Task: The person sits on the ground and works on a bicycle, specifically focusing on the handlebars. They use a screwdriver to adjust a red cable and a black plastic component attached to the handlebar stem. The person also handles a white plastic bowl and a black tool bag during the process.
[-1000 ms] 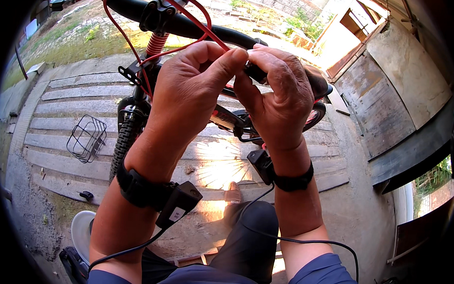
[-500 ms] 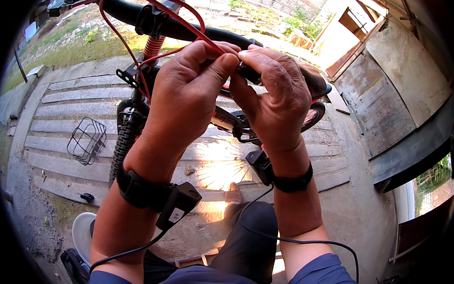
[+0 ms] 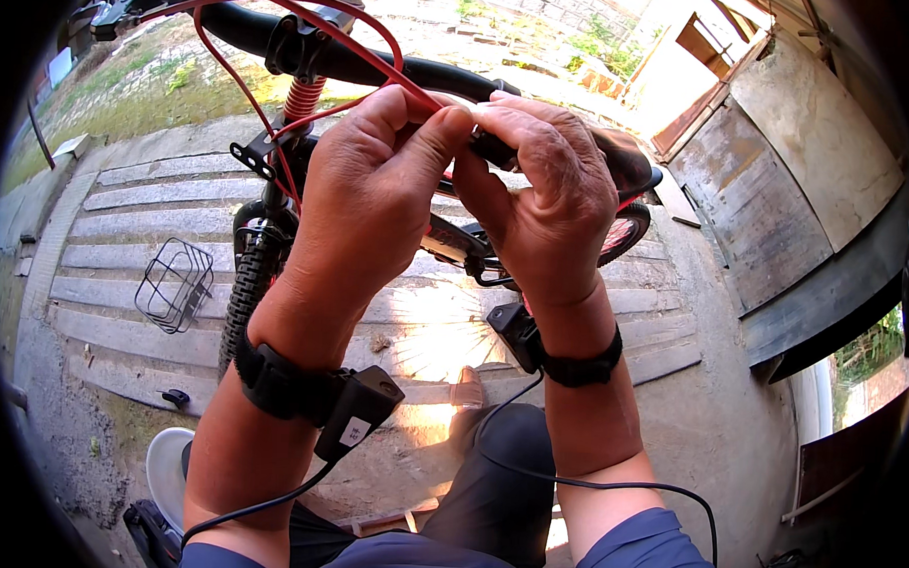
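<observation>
A bicycle stands in front of me, its black handlebar (image 3: 437, 75) running across the top. My left hand (image 3: 370, 181) is closed, with thumb and forefinger pinching a red cable (image 3: 335, 34) close to its end. Right beside it, my right hand (image 3: 550, 177) is closed around a small black fitting (image 3: 492, 148) at the handlebar's right side, possibly part of a brake lever. The fingertips of both hands nearly meet there, and they hide the cable's tip. More red cable loops arch over the stem, above a red coil (image 3: 303, 98).
Below the handlebar is the knobby front tyre (image 3: 246, 302). A black wire basket (image 3: 175, 284) lies on the slatted paving at left, near a small black object (image 3: 175, 397). A white round seat (image 3: 166, 474) is by my left arm. Worn panels (image 3: 738, 184) stand at right.
Both hands have shifted very slightly left, along with the handlebar and cables. The grips look the same.
</observation>
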